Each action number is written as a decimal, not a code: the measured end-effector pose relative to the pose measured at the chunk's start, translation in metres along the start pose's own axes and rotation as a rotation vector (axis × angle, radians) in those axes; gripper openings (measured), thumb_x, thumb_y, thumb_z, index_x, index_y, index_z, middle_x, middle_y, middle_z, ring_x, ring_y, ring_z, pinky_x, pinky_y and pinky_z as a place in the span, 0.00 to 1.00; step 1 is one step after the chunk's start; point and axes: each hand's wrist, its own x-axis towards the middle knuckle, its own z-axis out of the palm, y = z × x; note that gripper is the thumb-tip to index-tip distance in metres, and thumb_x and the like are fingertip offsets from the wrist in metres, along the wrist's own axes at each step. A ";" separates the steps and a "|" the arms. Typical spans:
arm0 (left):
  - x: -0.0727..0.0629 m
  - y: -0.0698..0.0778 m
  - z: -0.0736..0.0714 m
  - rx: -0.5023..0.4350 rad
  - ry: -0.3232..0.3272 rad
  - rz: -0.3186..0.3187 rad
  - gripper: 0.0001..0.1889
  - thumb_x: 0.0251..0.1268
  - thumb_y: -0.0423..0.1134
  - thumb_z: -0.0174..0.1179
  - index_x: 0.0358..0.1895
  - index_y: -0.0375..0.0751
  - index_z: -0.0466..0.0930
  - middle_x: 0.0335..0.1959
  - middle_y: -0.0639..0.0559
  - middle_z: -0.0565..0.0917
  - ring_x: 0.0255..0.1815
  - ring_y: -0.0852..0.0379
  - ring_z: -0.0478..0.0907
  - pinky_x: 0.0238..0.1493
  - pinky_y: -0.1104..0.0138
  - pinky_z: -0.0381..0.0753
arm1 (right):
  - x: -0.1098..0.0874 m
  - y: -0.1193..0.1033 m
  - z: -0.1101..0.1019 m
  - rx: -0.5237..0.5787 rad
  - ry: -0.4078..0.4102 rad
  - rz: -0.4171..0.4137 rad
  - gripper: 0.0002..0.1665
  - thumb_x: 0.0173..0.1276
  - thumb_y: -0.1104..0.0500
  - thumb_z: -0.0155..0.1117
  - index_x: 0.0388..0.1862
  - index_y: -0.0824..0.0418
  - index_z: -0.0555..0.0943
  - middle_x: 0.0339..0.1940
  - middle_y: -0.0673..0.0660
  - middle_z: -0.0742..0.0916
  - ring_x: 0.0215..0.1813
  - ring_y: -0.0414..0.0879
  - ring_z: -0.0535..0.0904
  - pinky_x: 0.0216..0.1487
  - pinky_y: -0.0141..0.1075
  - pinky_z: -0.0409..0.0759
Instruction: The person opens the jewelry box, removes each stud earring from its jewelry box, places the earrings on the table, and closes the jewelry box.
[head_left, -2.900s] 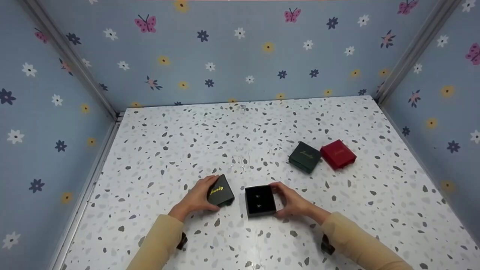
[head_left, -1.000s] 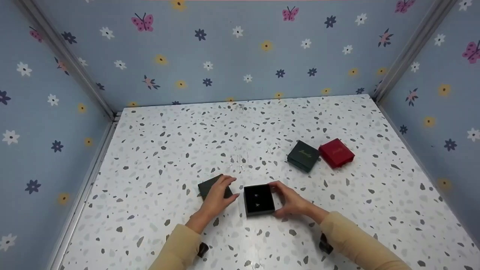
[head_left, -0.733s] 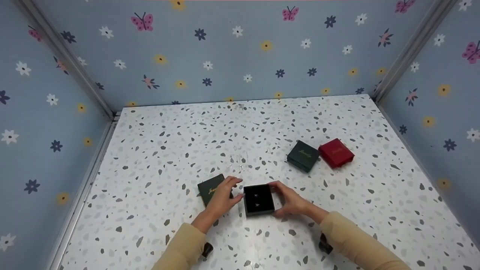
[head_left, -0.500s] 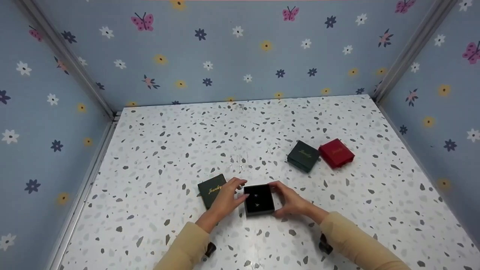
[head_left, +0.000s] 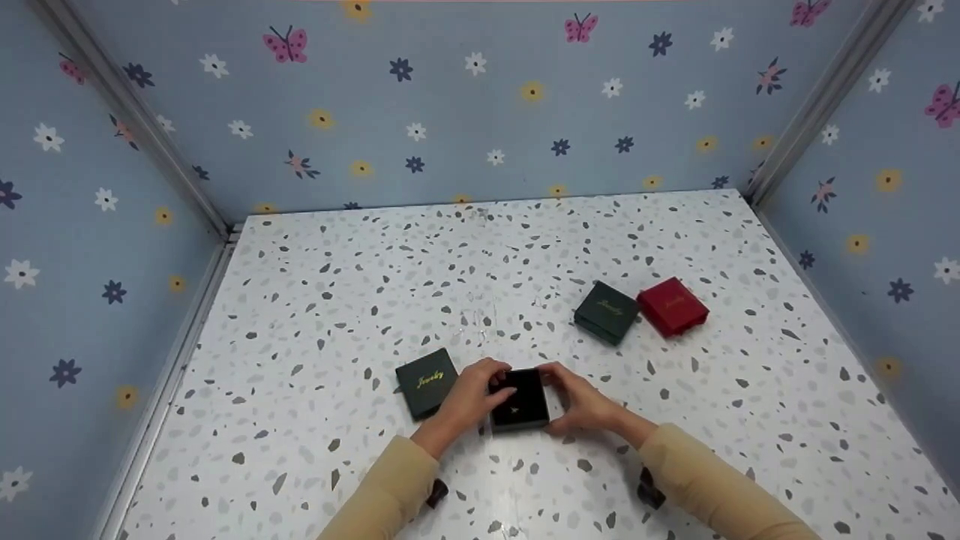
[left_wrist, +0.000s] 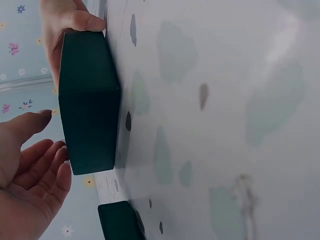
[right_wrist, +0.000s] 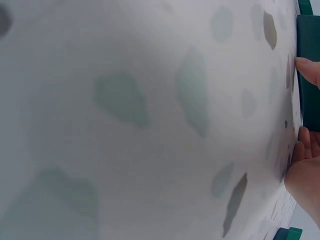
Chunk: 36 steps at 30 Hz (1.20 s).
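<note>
A square open jewelry box base [head_left: 521, 426], lined in black, stands on the speckled table. My right hand [head_left: 581, 401] grips its right side, thumb at the near corner and fingers at the far one. One small shiny stud [head_left: 514, 410] shows on the lining; my left thumb covers the spot above it. My left hand [head_left: 472, 394] reaches over the box's left edge. In the left wrist view, the thumb [left_wrist: 32, 122] stands apart from loosely bent fingers, with nothing visible between them. The dark green lid [head_left: 427, 379], lettered in gold, lies left of the box, partly behind my left hand.
A closed green jewelry box [head_left: 607, 311] and a red one [head_left: 673, 306] sit side by side at the back right. Several thin, shiny items [head_left: 480, 315] lie behind the open box, too faint to identify. Flower-patterned walls [head_left: 450, 105] enclose the table's back and sides.
My left hand has set the lid down on the left, let go, and moved right until its fingers are over the open box. The right hand has kept its grip.
</note>
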 end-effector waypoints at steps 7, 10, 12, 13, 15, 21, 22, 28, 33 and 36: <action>0.004 -0.002 0.005 0.003 -0.018 -0.054 0.12 0.53 0.35 0.62 0.39 0.32 0.77 0.28 0.47 0.76 0.29 0.56 0.72 0.32 0.68 0.72 | 0.001 0.012 0.003 -0.015 0.019 -0.025 0.49 0.33 0.72 0.75 0.57 0.71 0.61 0.50 0.63 0.75 0.53 0.55 0.69 0.58 0.48 0.59; 0.005 -0.002 0.007 0.011 -0.022 -0.068 0.11 0.53 0.35 0.62 0.38 0.33 0.78 0.26 0.48 0.75 0.28 0.56 0.71 0.32 0.68 0.71 | 0.002 0.025 0.005 -0.041 0.024 -0.017 0.51 0.33 0.69 0.76 0.58 0.67 0.61 0.50 0.58 0.76 0.54 0.51 0.69 0.59 0.45 0.60; 0.006 -0.002 0.008 0.031 -0.025 -0.084 0.10 0.53 0.35 0.62 0.37 0.33 0.78 0.26 0.49 0.75 0.29 0.57 0.71 0.33 0.67 0.71 | 0.003 0.033 0.005 -0.051 0.021 -0.009 0.51 0.33 0.67 0.77 0.59 0.64 0.61 0.51 0.55 0.76 0.54 0.48 0.69 0.59 0.44 0.60; 0.006 -0.002 0.008 0.043 -0.027 -0.092 0.10 0.53 0.35 0.62 0.37 0.33 0.79 0.26 0.50 0.76 0.29 0.57 0.72 0.34 0.67 0.72 | 0.003 0.035 0.005 -0.050 0.020 -0.003 0.51 0.33 0.66 0.77 0.59 0.63 0.61 0.51 0.54 0.76 0.54 0.47 0.69 0.59 0.43 0.60; 0.006 -0.002 0.008 0.066 -0.031 -0.113 0.10 0.53 0.36 0.62 0.37 0.34 0.79 0.26 0.50 0.76 0.30 0.57 0.72 0.35 0.66 0.72 | 0.003 0.037 0.005 -0.042 0.018 -0.001 0.51 0.33 0.64 0.77 0.59 0.62 0.61 0.50 0.53 0.76 0.54 0.47 0.69 0.59 0.42 0.60; 0.008 0.000 0.008 0.134 -0.047 -0.142 0.09 0.51 0.37 0.64 0.35 0.37 0.81 0.26 0.52 0.78 0.30 0.58 0.74 0.34 0.67 0.73 | 0.004 0.037 0.005 -0.005 0.013 -0.006 0.51 0.33 0.66 0.76 0.58 0.63 0.61 0.50 0.53 0.76 0.54 0.46 0.69 0.58 0.41 0.61; 0.009 0.000 0.008 0.145 -0.051 -0.144 0.09 0.50 0.38 0.64 0.35 0.38 0.81 0.26 0.53 0.79 0.29 0.58 0.74 0.33 0.67 0.73 | 0.004 0.036 0.005 0.002 0.012 -0.009 0.51 0.32 0.67 0.76 0.58 0.63 0.61 0.50 0.53 0.76 0.53 0.46 0.69 0.58 0.40 0.61; 0.011 0.000 0.008 0.202 -0.071 -0.158 0.09 0.49 0.39 0.65 0.33 0.40 0.83 0.26 0.54 0.80 0.31 0.58 0.75 0.34 0.67 0.73 | 0.003 0.038 0.005 0.012 0.016 -0.024 0.51 0.32 0.67 0.76 0.58 0.65 0.61 0.50 0.54 0.76 0.53 0.47 0.69 0.57 0.39 0.62; 0.012 0.000 0.009 0.236 -0.083 -0.162 0.08 0.48 0.40 0.65 0.33 0.42 0.83 0.26 0.56 0.81 0.31 0.58 0.75 0.34 0.67 0.73 | 0.003 0.037 0.006 -0.001 0.018 -0.014 0.51 0.32 0.67 0.76 0.58 0.64 0.61 0.49 0.53 0.76 0.53 0.46 0.69 0.57 0.40 0.62; 0.012 0.001 0.008 0.251 -0.092 -0.160 0.08 0.48 0.40 0.65 0.33 0.42 0.84 0.27 0.55 0.81 0.32 0.57 0.76 0.35 0.66 0.73 | 0.003 0.031 0.005 0.003 0.021 -0.019 0.51 0.32 0.69 0.76 0.58 0.67 0.61 0.49 0.56 0.76 0.53 0.50 0.69 0.57 0.43 0.61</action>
